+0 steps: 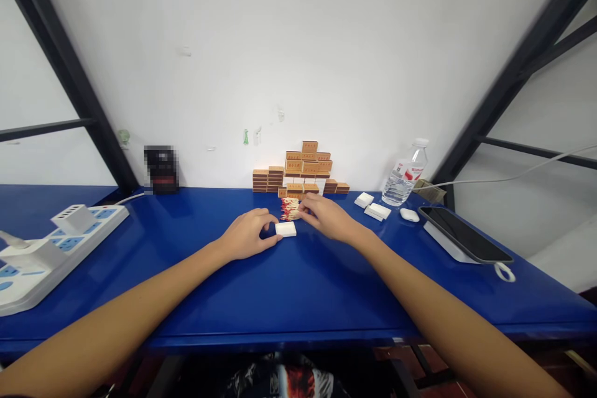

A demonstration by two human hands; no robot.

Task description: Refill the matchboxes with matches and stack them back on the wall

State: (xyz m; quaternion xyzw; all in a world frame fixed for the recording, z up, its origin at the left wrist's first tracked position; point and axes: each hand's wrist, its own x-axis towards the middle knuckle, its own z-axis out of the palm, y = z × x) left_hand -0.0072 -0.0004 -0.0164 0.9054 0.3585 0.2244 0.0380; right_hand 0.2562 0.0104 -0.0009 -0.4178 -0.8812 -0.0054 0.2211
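Note:
My left hand (249,234) has its thumb and index finger at the left end of a small white matchbox tray (286,229), gripping it flat on the blue table. Just behind the tray lies a loose pile of red-tipped matches (289,209). At the pile's right side, my right hand (323,216) is closed in a pinch on matches; how many it holds is hidden by the fingers. Brown matchboxes (308,166) are stacked against the wall beyond the pile, with lower stacks to either side.
Several white trays (377,211) lie on the table (242,305) at right, near a water bottle (405,177), a white earphone case (409,215) and a phone (461,233). A power strip (88,252) with plugged-in chargers is at left. A dark pixelated object (161,169) stands by the wall.

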